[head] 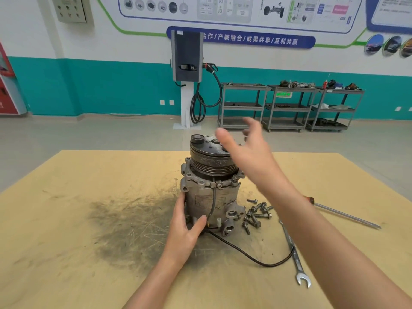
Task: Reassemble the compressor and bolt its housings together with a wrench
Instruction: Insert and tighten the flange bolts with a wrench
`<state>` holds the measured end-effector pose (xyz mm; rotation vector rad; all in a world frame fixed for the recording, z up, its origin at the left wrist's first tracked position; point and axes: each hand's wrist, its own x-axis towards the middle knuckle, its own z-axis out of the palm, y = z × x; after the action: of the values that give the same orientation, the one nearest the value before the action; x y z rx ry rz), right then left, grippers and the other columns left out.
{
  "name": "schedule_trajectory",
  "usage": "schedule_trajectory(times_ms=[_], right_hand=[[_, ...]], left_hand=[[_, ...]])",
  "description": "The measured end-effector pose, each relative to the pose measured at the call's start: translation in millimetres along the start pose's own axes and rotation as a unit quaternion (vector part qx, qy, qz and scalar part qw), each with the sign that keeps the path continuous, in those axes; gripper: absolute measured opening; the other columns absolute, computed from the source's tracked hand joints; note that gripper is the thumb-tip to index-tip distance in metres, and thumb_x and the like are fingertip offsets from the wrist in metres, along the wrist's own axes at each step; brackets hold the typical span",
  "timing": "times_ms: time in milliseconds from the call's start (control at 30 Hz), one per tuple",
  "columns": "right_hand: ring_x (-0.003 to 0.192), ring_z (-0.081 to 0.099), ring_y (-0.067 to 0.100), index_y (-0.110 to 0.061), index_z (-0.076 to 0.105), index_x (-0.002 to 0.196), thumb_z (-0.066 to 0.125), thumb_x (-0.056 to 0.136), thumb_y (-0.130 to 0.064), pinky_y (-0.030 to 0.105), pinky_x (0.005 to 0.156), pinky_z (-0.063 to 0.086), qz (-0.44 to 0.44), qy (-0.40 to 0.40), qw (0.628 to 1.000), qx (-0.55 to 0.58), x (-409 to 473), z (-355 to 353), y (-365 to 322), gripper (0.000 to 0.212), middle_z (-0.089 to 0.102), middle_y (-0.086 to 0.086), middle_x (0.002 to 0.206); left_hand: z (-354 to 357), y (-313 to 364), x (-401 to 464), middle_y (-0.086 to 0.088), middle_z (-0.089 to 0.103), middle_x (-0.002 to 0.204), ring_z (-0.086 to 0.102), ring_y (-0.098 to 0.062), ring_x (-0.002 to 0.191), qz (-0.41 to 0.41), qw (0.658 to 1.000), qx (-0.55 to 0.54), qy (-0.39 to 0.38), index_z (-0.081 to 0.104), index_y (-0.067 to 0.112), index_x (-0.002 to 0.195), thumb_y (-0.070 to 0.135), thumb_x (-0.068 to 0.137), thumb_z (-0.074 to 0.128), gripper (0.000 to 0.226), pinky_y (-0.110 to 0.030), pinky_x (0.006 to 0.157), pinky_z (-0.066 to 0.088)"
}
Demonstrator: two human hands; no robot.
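Compressor (211, 186) stands upright mid-table (66, 219), pulley end up, long axis vertical, port end down on the board. Black lead (249, 256) runs down its front & trails off to the right across the board.

L hand (186, 228) is at the lower left of the body, fingers curled round the side w/ thumb across the front — gripping, steadying it. R hand (247, 148) is up at pulley height, just right of & over the clutch face, fingers spread & loose, holding nothing; blurred, so can't tell if it touches the pulley.

Key relation: loose bolts (254, 214) lie in a heap just beside the base on the right, wrench (294, 250) lies further right & nearer the person, open jaw end toward them. Screwdriver (343, 214) lies well off to the right. All on the R-hand side, so the R hand is the nearer one for both; the bolts sit down & toward the person from where it is now.

Judgement: housings look stacked but bolting not yet done — flange ears near the top seem partly unfilled, tho too small to be sure. Next prob needs R hand to drop for a bolt while L keeps the body from tipping.
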<state>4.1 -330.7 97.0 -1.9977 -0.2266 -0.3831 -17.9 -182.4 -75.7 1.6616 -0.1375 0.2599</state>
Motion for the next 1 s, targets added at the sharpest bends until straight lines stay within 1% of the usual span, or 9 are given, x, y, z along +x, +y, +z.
schedule_trajectory(times_ms=[100,233,300,400,533,667,833,933,1000], right_hand=[[0.139,0.035,0.021,-0.018,0.019,0.151,0.06,0.074,-0.071,0.039,0.113,0.032,0.021,0.033,0.999,0.032,7.6,28.8,5.0,0.101,0.033,0.007,0.154],[0.128,0.045,0.017,-0.018,0.038,0.144,0.06,0.086,-0.058,0.023,0.095,0.035,0.028,0.121,0.991,0.044,10.3,38.1,18.8,0.074,0.052,0.001,0.134],[0.124,0.049,0.018,-0.016,0.046,0.139,0.055,0.092,-0.053,0.028,0.099,0.041,0.031,0.114,0.993,0.024,14.5,39.2,22.8,0.061,0.058,0.0,0.127],[0.114,0.055,0.019,-0.016,0.054,0.133,0.05,0.095,-0.044,0.044,0.098,0.048,0.032,0.109,0.993,0.022,16.9,38.2,24.0,0.047,0.062,-0.003,0.115],[0.103,0.06,0.015,-0.023,0.066,0.111,0.054,0.095,-0.036,0.043,0.093,0.052,0.027,0.124,0.989,0.071,21.0,32.5,27.5,0.024,0.065,-0.01,0.099],[0.104,0.062,0.014,-0.022,0.066,0.114,0.053,0.095,-0.043,0.038,0.09,0.054,0.026,0.103,0.99,0.095,19.7,29.4,35.4,0.031,0.068,-0.007,0.104],[0.108,0.06,0.003,-0.026,0.059,0.125,0.041,0.094,-0.056,0.027,0.089,0.049,0.026,0.0,0.99,0.14,11.8,-14.2,53.3,0.047,0.065,-0.009,0.119],[0.088,0.068,0.008,-0.019,0.067,0.104,0.051,0.1,-0.027,0.023,0.075,0.052,0.042,0.031,0.999,-0.009,-3.6,-42.5,84.4,0.018,0.072,-0.003,0.098],[0.081,0.065,0.01,-0.02,0.068,0.093,0.058,0.096,-0.022,0.017,0.067,0.047,0.084,-0.048,0.983,-0.153,-14.9,-48.3,108.1,0.01,0.07,-0.005,0.086]], left_hand=[[-0.8,1.1,-0.1,0.039,0.027,0.133,0.027,0.031,0.119,-0.005,1.0,0.0,-0.001,0.017,0.038,0.143,0.007,0.093,0.061,0.074,0.002,0.099,0.026],[-0.8,1.0,-0.5,0.032,0.027,0.139,0.026,0.008,0.135,-0.021,1.0,-0.01,-0.005,0.016,0.038,0.145,0.001,0.095,0.053,0.072,-0.022,0.115,0.023],[-1.0,2.1,-0.8,0.03,0.029,0.141,0.027,0.007,0.136,-0.024,0.999,-0.022,-0.004,0.017,0.04,0.142,0.003,0.097,0.051,0.068,-0.026,0.117,0.023],[-0.4,3.3,0.2,0.039,0.032,0.134,0.031,0.025,0.124,-0.03,0.999,-0.043,0.006,0.022,0.045,0.139,0.017,0.099,0.051,0.057,-0.014,0.111,0.027],[1.0,2.3,1.9,0.024,0.033,0.149,0.029,0.009,0.138,-0.033,0.998,-0.057,0.024,0.023,0.03,0.153,0.043,0.094,0.045,0.064,-0.015,0.111,0.027],[1.6,2.8,2.7,0.042,0.029,0.133,0.025,0.036,0.116,-0.045,0.997,-0.055,0.023,0.021,0.044,0.143,0.054,0.086,0.041,0.061,0.006,0.09,0.025],[3.3,4.0,3.1,0.045,0.028,0.126,0.027,0.042,0.105,-0.047,0.996,-0.073,0.026,0.021,0.044,0.138,0.049,0.088,0.042,0.054,0.01,0.081,0.028],[5.2,2.0,3.6,0.045,0.028,0.127,0.025,0.041,0.106,-0.044,0.997,-0.055,0.032,0.021,0.04,0.143,0.04,0.097,0.042,0.051,0.011,0.083,0.025],[6.0,1.1,3.7,0.042,0.029,0.132,0.027,0.036,0.113,-0.043,0.997,-0.052,0.038,0.022,0.037,0.148,0.037,0.1,0.041,0.052,0.007,0.09,0.024]])
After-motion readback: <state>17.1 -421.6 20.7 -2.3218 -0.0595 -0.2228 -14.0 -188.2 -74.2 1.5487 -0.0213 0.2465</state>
